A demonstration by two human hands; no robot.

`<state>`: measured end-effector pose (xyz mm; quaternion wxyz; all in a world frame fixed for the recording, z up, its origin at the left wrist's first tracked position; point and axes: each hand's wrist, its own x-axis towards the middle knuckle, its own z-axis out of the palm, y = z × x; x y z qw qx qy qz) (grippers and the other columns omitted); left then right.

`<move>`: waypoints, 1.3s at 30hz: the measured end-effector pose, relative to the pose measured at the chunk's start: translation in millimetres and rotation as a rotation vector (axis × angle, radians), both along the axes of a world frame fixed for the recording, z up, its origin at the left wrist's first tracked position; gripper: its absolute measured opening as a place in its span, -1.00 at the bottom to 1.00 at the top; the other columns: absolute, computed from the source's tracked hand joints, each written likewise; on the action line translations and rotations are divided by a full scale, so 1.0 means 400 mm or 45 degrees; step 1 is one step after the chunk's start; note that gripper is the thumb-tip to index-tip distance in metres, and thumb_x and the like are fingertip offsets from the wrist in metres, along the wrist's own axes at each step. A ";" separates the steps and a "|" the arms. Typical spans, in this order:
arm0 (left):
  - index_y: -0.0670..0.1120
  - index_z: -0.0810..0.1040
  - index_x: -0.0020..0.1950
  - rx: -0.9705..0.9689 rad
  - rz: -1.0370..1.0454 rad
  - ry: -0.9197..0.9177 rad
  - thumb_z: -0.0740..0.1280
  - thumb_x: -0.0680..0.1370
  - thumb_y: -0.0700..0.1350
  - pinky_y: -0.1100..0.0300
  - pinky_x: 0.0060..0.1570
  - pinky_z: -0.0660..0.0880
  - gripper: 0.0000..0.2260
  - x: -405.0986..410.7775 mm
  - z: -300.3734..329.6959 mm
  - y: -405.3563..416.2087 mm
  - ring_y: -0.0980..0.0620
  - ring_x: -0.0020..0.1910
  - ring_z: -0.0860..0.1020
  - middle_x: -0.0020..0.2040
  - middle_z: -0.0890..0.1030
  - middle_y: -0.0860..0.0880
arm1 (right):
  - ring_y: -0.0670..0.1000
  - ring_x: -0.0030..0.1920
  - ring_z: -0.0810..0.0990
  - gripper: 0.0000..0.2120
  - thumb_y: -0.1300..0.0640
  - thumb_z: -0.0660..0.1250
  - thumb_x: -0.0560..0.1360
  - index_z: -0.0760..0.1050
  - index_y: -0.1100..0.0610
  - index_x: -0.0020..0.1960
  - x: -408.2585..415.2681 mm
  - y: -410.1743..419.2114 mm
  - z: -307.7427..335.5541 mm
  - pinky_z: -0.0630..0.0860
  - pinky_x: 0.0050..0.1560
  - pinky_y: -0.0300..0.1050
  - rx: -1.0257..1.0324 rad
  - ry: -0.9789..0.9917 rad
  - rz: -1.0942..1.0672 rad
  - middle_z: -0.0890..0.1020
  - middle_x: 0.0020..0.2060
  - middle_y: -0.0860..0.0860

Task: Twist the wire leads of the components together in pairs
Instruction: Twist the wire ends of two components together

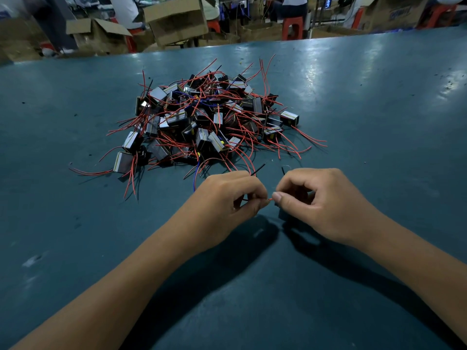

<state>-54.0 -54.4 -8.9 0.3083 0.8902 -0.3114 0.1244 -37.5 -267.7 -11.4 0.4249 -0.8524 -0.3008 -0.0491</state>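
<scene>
A heap of small black box-shaped components (202,120) with red, black and blue wire leads lies on the teal table (353,109). Just in front of the heap, my left hand (227,198) and my right hand (316,200) meet fingertip to fingertip. Between them runs a short stretch of red wire lead (270,199), pinched by both hands. A black lead (257,170) sticks up behind my left hand, and another black lead tip (283,170) shows behind my right hand. Any component I am holding is hidden inside my hands.
One component (289,118) sits at the heap's right edge with red leads trailing right. Beyond the table's far edge stand cardboard boxes (177,18), red stools (292,26) and seated people. Loose red leads spread out left of the heap.
</scene>
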 end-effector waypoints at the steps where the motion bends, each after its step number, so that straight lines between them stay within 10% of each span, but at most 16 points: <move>1: -0.10 0.62 -0.11 0.009 0.008 -0.007 0.43 0.56 -0.22 0.40 -0.26 0.30 -0.94 -0.001 0.001 -0.001 0.19 -0.30 0.41 -0.24 0.51 0.08 | -0.08 -0.36 0.49 -0.85 0.14 0.43 0.50 0.57 0.04 -0.24 0.001 0.000 0.000 0.38 -0.34 -0.31 -0.014 0.031 -0.009 0.56 -0.40 -0.09; 22: -0.15 0.62 -0.11 0.040 0.016 0.005 0.43 0.55 -0.22 0.44 -0.25 0.27 -0.95 -0.007 0.005 -0.014 0.20 -0.30 0.38 -0.25 0.52 0.05 | -0.02 -0.38 0.47 -0.93 0.12 0.34 0.32 0.48 0.06 -0.33 -0.014 0.019 0.003 0.44 -0.32 -0.04 -0.059 -0.080 -0.175 0.51 -0.43 -0.06; 39: -0.12 0.62 -0.11 0.030 0.001 0.023 0.43 0.55 -0.24 0.42 -0.24 0.29 -0.95 -0.004 0.001 -0.011 0.17 -0.29 0.41 -0.25 0.50 0.09 | -0.01 -0.36 0.49 -0.85 0.26 0.42 0.34 0.51 0.08 -0.33 -0.006 0.009 0.001 0.39 -0.34 -0.21 -0.091 -0.108 -0.154 0.53 -0.44 -0.07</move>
